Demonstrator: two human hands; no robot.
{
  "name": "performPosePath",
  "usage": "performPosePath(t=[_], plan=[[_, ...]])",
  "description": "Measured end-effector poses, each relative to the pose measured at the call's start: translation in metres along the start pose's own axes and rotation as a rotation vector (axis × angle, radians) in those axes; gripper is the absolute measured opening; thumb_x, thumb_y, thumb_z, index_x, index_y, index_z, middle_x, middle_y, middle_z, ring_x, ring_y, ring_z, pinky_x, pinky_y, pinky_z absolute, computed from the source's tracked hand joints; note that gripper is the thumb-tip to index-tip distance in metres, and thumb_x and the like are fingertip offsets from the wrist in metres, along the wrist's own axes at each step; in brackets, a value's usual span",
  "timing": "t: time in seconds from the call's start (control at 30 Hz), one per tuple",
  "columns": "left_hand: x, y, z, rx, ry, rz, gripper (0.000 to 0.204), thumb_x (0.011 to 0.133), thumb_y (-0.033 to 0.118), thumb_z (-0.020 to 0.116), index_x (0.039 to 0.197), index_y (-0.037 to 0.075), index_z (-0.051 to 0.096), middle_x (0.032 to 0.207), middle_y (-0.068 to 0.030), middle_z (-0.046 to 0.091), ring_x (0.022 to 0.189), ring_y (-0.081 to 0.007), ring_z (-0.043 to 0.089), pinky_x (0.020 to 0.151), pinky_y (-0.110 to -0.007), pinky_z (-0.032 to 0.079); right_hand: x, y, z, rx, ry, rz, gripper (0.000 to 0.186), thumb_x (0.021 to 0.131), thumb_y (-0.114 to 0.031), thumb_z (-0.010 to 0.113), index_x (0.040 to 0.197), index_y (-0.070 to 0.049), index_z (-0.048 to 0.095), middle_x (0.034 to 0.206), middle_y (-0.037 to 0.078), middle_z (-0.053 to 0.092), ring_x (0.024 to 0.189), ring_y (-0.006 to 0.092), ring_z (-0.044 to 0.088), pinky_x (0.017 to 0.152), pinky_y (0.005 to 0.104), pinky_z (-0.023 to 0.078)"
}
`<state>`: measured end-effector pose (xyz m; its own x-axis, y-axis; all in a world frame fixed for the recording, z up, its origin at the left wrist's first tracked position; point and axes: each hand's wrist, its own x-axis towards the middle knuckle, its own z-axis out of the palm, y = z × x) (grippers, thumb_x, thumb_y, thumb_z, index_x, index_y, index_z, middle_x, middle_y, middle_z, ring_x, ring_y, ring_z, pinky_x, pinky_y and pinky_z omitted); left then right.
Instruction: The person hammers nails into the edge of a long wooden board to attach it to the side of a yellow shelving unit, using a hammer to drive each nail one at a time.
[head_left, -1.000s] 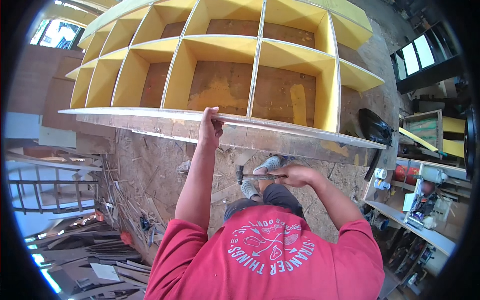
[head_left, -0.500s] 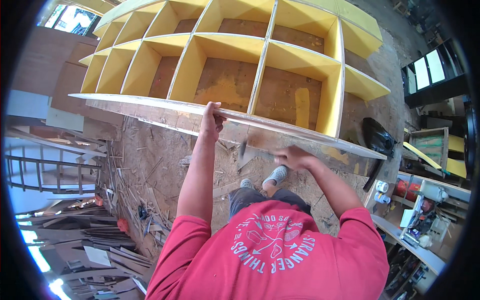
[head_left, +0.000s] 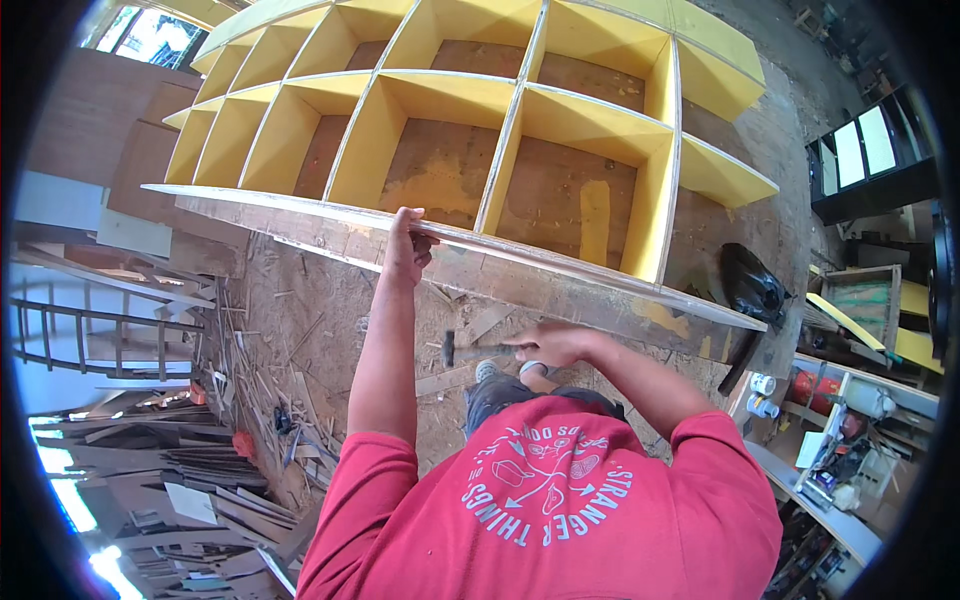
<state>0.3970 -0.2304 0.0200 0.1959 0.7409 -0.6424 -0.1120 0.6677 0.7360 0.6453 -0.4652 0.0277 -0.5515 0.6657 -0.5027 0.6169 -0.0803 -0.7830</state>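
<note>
A large yellow shelf frame, divided into several open compartments, lies across a wooden worktable. My left hand is closed around the near edge of its pale front board, a finger over the top and the others curled below. In my right hand is a hammer, gripped by its handle. The hammer's dark head points left, below the board and apart from it. Whether my left fingers also pinch a nail cannot be made out.
A black plastic bag sits on the table's right end. Wood scraps are piled at the lower left, beneath a ladder-like frame. To the right stands a cluttered bench. Sawdust and offcuts cover the floor around my feet.
My right hand and the hammer have swung down and left, away from the board's edge. My left hand keeps its hold, slightly farther left. The near part of the shelf frame appears shifted a little left.
</note>
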Motion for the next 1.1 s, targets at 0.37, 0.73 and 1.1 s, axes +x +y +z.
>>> performPosePath(t=[0.37, 0.73, 1.1], plan=[[-0.003, 0.001, 0.006, 0.023, 0.031, 0.005, 0.044, 0.084, 0.053, 0.067, 0.073, 0.01, 0.061, 0.063, -0.0143, 0.068, 0.038, -0.0086, 0.035, 0.038, -0.026, 0.027, -0.017, 0.024, -0.007, -0.048, 0.0, 0.037, 0.05, 0.104, -0.034, 0.061, 0.152, -0.019, 0.059, 0.13, 0.024, 0.071, 0.113, 0.0426, 0.07, 0.101, 0.0486, 0.052], [-0.002, 0.002, 0.006, 0.033, 0.019, 0.005, 0.043, 0.084, 0.052, 0.066, 0.077, 0.01, 0.062, 0.063, -0.013, 0.067, 0.04, -0.0095, 0.04, 0.039, -0.026, 0.028, -0.012, 0.046, -0.024, -0.101, -0.164, -0.126, 0.052, 0.104, -0.034, 0.061, 0.155, -0.022, 0.057, 0.113, 0.025, 0.075, 0.098, 0.0372, 0.074, 0.091, 0.0449, 0.054], [0.0, 0.003, 0.0, 0.021, 0.028, -0.013, 0.046, 0.083, 0.052, 0.069, 0.074, 0.008, 0.063, 0.063, -0.0132, 0.067, 0.04, -0.009, 0.037, 0.038, -0.026, 0.027, -0.012, 0.021, -0.034, -0.041, -0.046, 0.187, 0.051, 0.107, -0.031, 0.059, 0.157, -0.023, 0.054, 0.132, 0.023, 0.071, 0.099, 0.0342, 0.073, 0.094, 0.045, 0.052]])
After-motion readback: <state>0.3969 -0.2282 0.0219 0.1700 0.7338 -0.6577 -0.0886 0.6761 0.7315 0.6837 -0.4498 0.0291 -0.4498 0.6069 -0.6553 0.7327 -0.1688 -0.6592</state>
